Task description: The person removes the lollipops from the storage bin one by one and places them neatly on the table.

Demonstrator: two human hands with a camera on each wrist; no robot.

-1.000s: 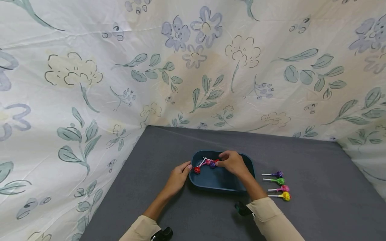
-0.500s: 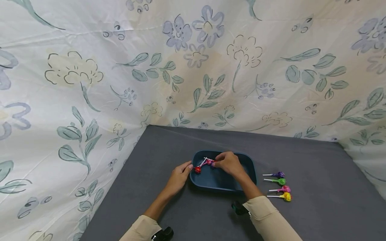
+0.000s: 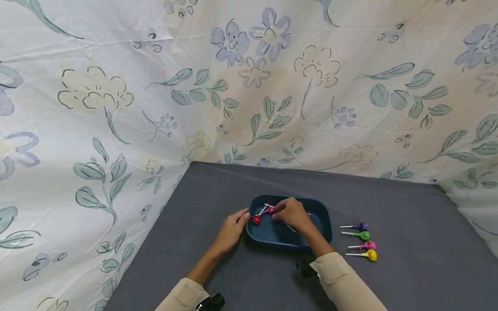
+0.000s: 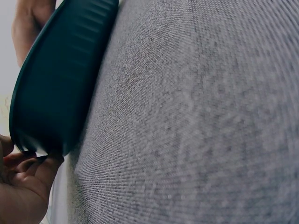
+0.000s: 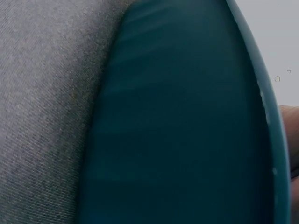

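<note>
White at the stick, a lollipop (image 3: pixel 291 228) sits pinched in the right hand (image 3: pixel 292 214), its candy end hidden by close-set fingertips (image 3: pixel 275 216), inside the dark blue tray (image 3: pixel 268 233). Opposite, the left hand (image 3: pixel 230 228) grips the tray's left end, thumb at the rim. From where I stand, a red lollipop (image 3: pixel 256 220) and a pink lollipop (image 3: pixel 270 209) lie between the hands, within the tray; to its right, a purple sweet (image 3: pixel 363 226), green sweet (image 3: pixel 365 235), rosy sweet (image 3: pixel 370 245) and yellow sweet (image 3: pixel 372 255) line up on grey cloth (image 3: pixel 249 280)
</note>
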